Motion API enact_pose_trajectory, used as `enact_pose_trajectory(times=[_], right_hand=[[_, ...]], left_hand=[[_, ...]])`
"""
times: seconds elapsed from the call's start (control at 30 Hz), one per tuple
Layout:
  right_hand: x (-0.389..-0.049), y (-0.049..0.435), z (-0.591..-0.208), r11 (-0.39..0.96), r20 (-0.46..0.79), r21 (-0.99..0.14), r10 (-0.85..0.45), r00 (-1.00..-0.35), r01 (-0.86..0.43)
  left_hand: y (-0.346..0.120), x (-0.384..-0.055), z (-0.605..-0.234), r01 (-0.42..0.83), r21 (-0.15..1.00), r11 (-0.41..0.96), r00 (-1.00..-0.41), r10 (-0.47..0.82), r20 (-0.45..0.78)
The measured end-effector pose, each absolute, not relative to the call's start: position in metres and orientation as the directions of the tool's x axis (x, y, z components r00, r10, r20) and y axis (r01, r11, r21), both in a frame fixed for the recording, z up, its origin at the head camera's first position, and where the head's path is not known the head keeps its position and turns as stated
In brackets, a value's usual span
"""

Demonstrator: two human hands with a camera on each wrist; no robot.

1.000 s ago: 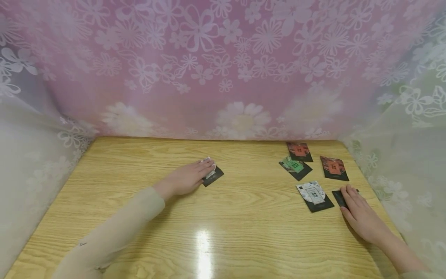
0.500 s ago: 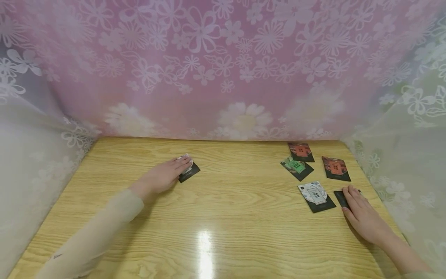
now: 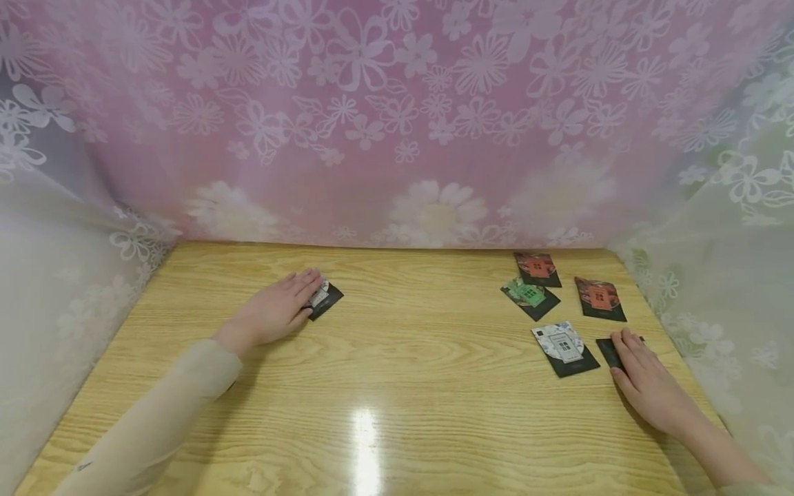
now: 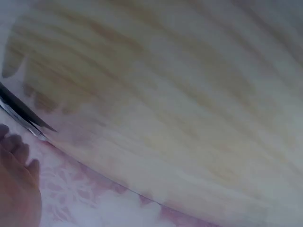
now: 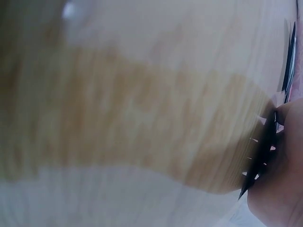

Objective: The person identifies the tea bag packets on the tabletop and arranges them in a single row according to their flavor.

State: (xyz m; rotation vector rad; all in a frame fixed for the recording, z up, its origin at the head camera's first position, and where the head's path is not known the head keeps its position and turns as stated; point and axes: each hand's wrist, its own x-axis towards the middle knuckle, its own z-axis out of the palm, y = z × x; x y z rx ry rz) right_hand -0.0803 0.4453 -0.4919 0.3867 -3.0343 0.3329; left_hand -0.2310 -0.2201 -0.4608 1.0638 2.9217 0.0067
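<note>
apparently light, thin and somewhat slick, the leftmost white-and-black packet (image 3: 329, 300) lies flat on the table (image 3: 465, 413) beneath the left hand's (image 3: 271, 308) straight, close-set fingers, its exposed right corner probably the best hold, while the right hand (image 3: 654, 391), fingers extended together, rests on a dark packet (image 3: 609, 353).

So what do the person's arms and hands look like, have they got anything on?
The left arm wears a long, pale cream sleeve that reaches the wrist, with a small dark mark too tiny to make out. On the right arm, only the pale edge of a sleeve shows. The left hand and right hand are bare.
</note>
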Motion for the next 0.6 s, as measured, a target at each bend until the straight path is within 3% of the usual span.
enact_pose_trajectory(times=[0.33,0.6], right_hand=[[-0.081,0.446,-0.493,0.945,0.083,-0.207,-0.241,-0.967,-0.253],[-0.081,0.446,-0.491,0.944,0.086,-0.212,-0.239,-0.967,-0.252]], left_hand=[[-0.181,-0.227,-0.466,0.419,0.003,0.908,-0.905,0.418,-0.082],[-0.174,-0.225,-0.468,0.366,0.056,0.929,-0.918,0.371,-0.141]])
